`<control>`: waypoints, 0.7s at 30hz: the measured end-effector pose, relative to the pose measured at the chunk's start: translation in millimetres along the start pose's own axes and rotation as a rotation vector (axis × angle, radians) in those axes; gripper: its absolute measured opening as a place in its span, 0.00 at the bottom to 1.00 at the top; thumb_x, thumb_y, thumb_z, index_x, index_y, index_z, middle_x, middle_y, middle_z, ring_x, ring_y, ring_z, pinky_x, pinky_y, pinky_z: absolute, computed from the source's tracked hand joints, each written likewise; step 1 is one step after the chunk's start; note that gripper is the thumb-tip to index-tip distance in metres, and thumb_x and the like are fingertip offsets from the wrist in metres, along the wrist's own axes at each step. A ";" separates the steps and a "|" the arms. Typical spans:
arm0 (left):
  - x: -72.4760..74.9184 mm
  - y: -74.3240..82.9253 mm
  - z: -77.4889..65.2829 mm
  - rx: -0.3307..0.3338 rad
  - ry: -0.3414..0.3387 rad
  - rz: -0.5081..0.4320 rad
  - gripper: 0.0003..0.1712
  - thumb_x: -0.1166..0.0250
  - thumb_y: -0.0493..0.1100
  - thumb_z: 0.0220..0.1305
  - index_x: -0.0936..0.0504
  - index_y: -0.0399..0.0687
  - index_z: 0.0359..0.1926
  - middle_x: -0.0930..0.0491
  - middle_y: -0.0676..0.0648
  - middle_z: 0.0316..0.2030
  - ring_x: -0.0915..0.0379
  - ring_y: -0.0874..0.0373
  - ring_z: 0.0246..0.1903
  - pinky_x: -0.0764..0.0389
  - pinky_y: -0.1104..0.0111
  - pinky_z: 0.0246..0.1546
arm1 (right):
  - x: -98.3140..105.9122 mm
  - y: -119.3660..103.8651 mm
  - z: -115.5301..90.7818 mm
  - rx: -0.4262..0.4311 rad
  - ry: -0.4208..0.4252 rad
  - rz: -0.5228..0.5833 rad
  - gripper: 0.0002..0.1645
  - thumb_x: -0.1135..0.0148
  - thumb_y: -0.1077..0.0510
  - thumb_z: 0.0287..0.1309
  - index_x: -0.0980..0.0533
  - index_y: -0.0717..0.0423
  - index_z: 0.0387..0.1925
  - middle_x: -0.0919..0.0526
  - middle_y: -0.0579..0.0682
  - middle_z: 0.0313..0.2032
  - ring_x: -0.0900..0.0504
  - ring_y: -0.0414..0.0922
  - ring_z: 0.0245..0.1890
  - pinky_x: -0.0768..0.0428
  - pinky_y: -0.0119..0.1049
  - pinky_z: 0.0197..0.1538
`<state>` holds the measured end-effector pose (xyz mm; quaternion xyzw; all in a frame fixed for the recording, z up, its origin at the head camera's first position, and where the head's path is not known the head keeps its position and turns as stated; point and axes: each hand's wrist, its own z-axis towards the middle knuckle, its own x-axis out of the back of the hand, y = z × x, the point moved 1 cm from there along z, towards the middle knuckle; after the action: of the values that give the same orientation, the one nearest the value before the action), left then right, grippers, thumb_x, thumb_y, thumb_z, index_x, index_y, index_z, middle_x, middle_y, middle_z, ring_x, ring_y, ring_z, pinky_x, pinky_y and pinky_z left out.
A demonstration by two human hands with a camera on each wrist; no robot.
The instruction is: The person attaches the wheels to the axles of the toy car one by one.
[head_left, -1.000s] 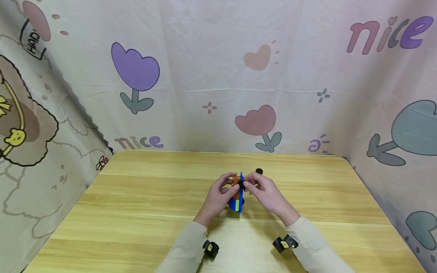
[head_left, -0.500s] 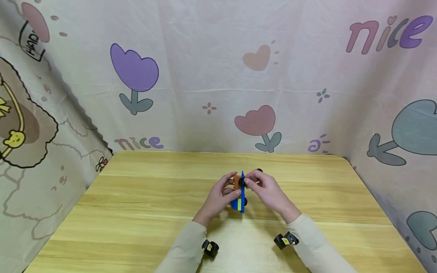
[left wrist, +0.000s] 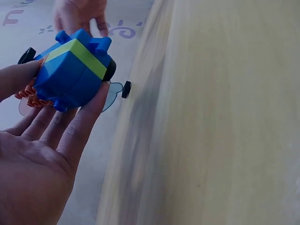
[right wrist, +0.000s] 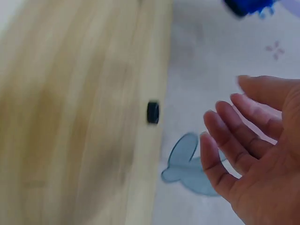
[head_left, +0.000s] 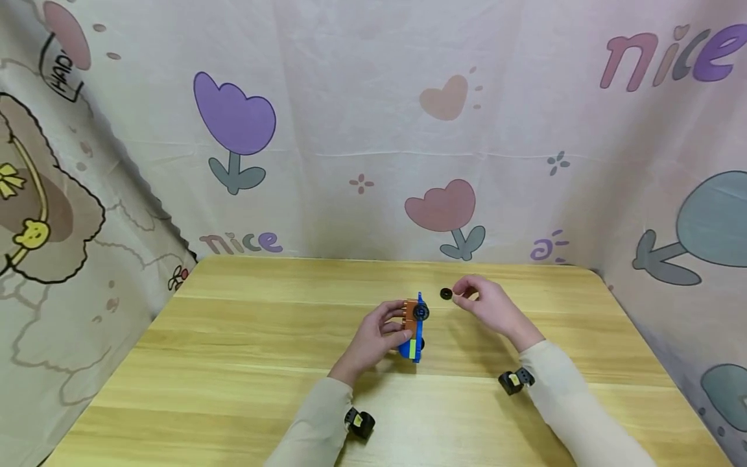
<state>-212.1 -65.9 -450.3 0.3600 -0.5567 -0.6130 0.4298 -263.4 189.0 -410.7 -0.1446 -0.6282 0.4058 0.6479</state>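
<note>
A toy car (head_left: 412, 334) in blue and orange with a lime stripe is gripped by my left hand (head_left: 373, 337), thumb on one side and fingers on the other. It is turned on its side, with a black wheel (head_left: 421, 312) fitted near its far end. In the left wrist view the blue end of the car (left wrist: 75, 70) faces the camera. My right hand (head_left: 493, 306) holds nothing; its fingers are loosely bent in the right wrist view. Just left of its fingertips a loose black wheel (head_left: 446, 294) lies on the table, apart from them.
The wooden table (head_left: 262, 363) runs back to a printed cloth (head_left: 338, 130) hanging behind it. Another patterned cloth (head_left: 87, 259) hangs along the left side. Black cameras sit at both wrists, the left one (head_left: 360, 425) low over the table.
My right hand has let go of the wheel on the car and moved right and away toward the loose wheel. The left hand still holds the car, shifted slightly right.
</note>
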 end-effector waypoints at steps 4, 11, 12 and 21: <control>1.2 1.3 -1.6 0.027 0.012 -0.014 0.32 0.36 0.35 0.67 0.35 0.40 0.69 0.27 0.39 0.59 0.22 0.47 0.48 0.17 0.60 0.40 | 3.5 15.3 9.5 0.008 -0.048 -0.037 0.17 0.36 0.65 0.60 0.24 0.68 0.50 0.21 0.59 0.46 0.22 0.55 0.46 0.25 0.53 0.50; 0.0 1.7 -1.2 0.033 0.037 -0.011 0.31 0.37 0.37 0.68 0.35 0.45 0.70 0.28 0.41 0.60 0.22 0.51 0.45 0.17 0.63 0.34 | 0.8 29.7 23.7 -0.011 -0.132 -0.042 0.24 0.36 0.66 0.59 0.27 0.70 0.57 0.23 0.63 0.54 0.24 0.60 0.52 0.28 0.57 0.56; -0.1 1.5 -1.0 0.030 0.040 -0.007 0.31 0.37 0.37 0.68 0.35 0.45 0.70 0.28 0.41 0.60 0.23 0.51 0.45 0.17 0.64 0.34 | -0.9 30.8 26.4 -0.017 -0.142 -0.042 0.25 0.36 0.66 0.59 0.27 0.70 0.58 0.23 0.63 0.54 0.25 0.59 0.52 0.28 0.56 0.56; -0.8 0.4 -0.3 0.030 0.041 -0.014 0.32 0.36 0.36 0.67 0.34 0.45 0.70 0.29 0.42 0.61 0.23 0.51 0.46 0.19 0.67 0.34 | -17.2 36.5 47.4 0.015 -0.180 -0.202 0.26 0.33 0.66 0.55 0.25 0.71 0.55 0.22 0.62 0.47 0.24 0.56 0.46 0.26 0.52 0.54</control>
<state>-211.5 -65.3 -450.0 0.3827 -0.5543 -0.6002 0.4313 -318.1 184.5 -440.2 -0.0389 -0.6919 0.3547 0.6277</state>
